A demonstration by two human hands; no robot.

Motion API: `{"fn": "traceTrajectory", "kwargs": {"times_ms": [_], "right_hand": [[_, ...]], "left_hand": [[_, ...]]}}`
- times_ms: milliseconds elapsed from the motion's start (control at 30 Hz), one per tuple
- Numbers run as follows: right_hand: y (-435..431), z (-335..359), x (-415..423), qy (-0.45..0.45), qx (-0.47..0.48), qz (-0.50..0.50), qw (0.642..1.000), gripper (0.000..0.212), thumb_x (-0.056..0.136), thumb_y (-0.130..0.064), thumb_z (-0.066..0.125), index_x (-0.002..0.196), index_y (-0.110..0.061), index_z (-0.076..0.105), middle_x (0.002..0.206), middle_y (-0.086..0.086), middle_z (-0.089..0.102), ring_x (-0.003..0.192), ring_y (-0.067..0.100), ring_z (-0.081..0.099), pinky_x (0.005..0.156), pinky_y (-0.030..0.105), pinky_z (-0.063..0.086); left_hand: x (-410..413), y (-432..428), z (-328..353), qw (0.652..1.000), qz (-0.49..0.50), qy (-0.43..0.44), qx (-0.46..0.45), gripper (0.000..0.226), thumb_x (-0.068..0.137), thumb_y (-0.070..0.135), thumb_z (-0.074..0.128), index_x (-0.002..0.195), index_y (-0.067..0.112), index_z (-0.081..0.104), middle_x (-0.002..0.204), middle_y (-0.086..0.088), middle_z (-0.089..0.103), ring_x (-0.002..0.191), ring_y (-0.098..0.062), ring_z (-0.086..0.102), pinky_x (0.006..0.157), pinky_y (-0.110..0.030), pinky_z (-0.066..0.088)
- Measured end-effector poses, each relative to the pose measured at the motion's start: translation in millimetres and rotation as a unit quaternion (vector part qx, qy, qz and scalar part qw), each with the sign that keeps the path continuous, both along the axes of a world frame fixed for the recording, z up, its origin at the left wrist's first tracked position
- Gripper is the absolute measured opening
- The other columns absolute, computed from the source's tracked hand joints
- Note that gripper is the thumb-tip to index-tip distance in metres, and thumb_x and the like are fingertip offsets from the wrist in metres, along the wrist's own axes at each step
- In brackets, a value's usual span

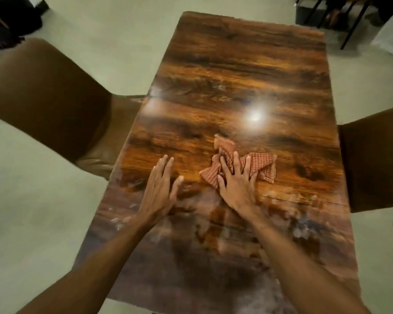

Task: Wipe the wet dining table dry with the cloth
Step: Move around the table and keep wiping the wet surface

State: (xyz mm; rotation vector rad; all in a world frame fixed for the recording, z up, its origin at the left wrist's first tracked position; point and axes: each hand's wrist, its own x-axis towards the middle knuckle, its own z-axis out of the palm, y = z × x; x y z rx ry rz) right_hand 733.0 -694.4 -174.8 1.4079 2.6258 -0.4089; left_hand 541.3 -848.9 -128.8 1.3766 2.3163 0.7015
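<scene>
A long glossy wooden dining table (247, 71) runs away from me, with pale wet smears across its near half. A crumpled red checked cloth (262, 165) lies on the table a little right of centre. My right hand (236, 184) lies flat on the cloth with its fingers spread and straight, pressing it onto the wood. My left hand (160, 189) rests flat on the bare tabletop to the left of the cloth, fingers straight and together, holding nothing.
A brown padded chair (50, 109) stands against the table's left side, and another brown chair (372, 166) is at the right side. Dark metal furniture legs (354, 21) stand at the far right. Pale floor surrounds the table.
</scene>
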Motion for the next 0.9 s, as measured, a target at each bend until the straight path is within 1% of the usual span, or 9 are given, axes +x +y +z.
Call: {"fn": "traceTrajectory", "kwargs": {"times_ms": [67,167,233,367,467,533,633,700,900], "right_hand": [[-41,6,-58,0.015,-0.001,0.038,0.999,0.065,0.106,-0.053,0.032,0.166,-0.037,0.012,0.176,0.004,-0.001,0.159,0.043,-0.01,0.122,0.072,0.011],[-129,9,-126,0.036,-0.007,0.216,0.976,0.063,0.102,-0.052,0.035,0.162,-0.035,0.03,0.176,0.003,0.008,0.159,0.043,0.003,0.12,0.072,0.02],[-138,8,-150,0.034,-0.017,0.285,0.958,0.061,0.102,-0.055,0.034,0.16,-0.034,0.035,0.175,0.001,0.009,0.16,0.039,0.005,0.118,0.072,0.02],[-70,7,-205,0.005,-0.001,0.207,0.978,0.062,0.108,-0.057,0.024,0.165,-0.038,0.015,0.176,-0.003,-0.007,0.16,0.036,-0.011,0.121,0.073,0.012],[-79,9,-232,0.011,-0.009,0.149,0.989,0.063,0.109,-0.054,0.024,0.166,-0.037,0.006,0.175,0.001,-0.011,0.158,0.041,-0.014,0.122,0.074,0.007],[-137,10,-220,0.02,0.003,0.176,0.984,0.062,0.109,-0.052,0.024,0.166,-0.034,0.011,0.175,0.003,-0.007,0.159,0.042,-0.011,0.121,0.075,0.011],[-221,10,-168,0.055,-0.023,0.273,0.96,0.057,0.106,-0.051,0.032,0.16,-0.032,0.034,0.176,0.0,0.005,0.16,0.038,-0.001,0.12,0.072,0.018],[-216,10,-132,0.048,-0.017,0.296,0.954,0.055,0.107,-0.053,0.031,0.158,-0.033,0.039,0.176,-0.003,0.006,0.161,0.033,0.0,0.122,0.069,0.016],[-119,18,-46,-0.014,-0.017,0.038,0.999,0.064,0.109,-0.055,0.025,0.166,-0.038,0.004,0.175,0.001,-0.012,0.158,0.039,-0.016,0.124,0.071,0.006]], "left_hand": [[-36,-27,-1,1.0,0.025,0.0,-0.005,0.064,0.102,0.052,0.035,0.157,0.022,0.022,0.166,-0.001,0.015,0.152,-0.015,0.011,0.123,-0.034,0.008],[-80,-64,1,0.998,0.054,-0.012,-0.013,0.062,0.103,0.051,0.035,0.157,0.025,0.019,0.166,0.0,0.016,0.151,-0.019,0.017,0.123,-0.044,0.017],[-105,-86,-1,0.998,0.063,-0.029,-0.005,0.062,0.103,0.05,0.036,0.157,0.026,0.018,0.165,-0.001,0.017,0.151,-0.021,0.019,0.122,-0.05,0.023],[-135,-115,-13,0.996,0.082,-0.017,0.001,0.063,0.102,0.054,0.033,0.157,0.025,0.019,0.166,0.0,0.014,0.153,-0.018,0.014,0.122,-0.048,0.021],[-140,-127,-17,0.996,0.087,-0.017,-0.004,0.064,0.102,0.055,0.031,0.157,0.024,0.02,0.166,0.0,0.013,0.153,-0.019,0.014,0.123,-0.046,0.018],[-134,-136,-13,0.995,0.09,-0.033,-0.005,0.063,0.103,0.053,0.033,0.156,0.021,0.022,0.166,-0.002,0.014,0.152,-0.02,0.015,0.123,-0.047,0.018],[-122,-141,-7,0.995,0.094,-0.042,0.0,0.063,0.103,0.051,0.033,0.157,0.021,0.021,0.166,-0.004,0.015,0.152,-0.021,0.015,0.122,-0.05,0.02],[-108,-140,-5,0.995,0.085,-0.043,0.0,0.065,0.102,0.055,0.03,0.157,0.021,0.02,0.166,-0.004,0.015,0.152,-0.022,0.015,0.122,-0.049,0.019],[-41,-124,4,0.999,0.052,-0.016,-0.005,0.064,0.103,0.052,0.034,0.157,0.022,0.02,0.166,-0.004,0.015,0.152,-0.021,0.015,0.123,-0.041,0.012]]}}
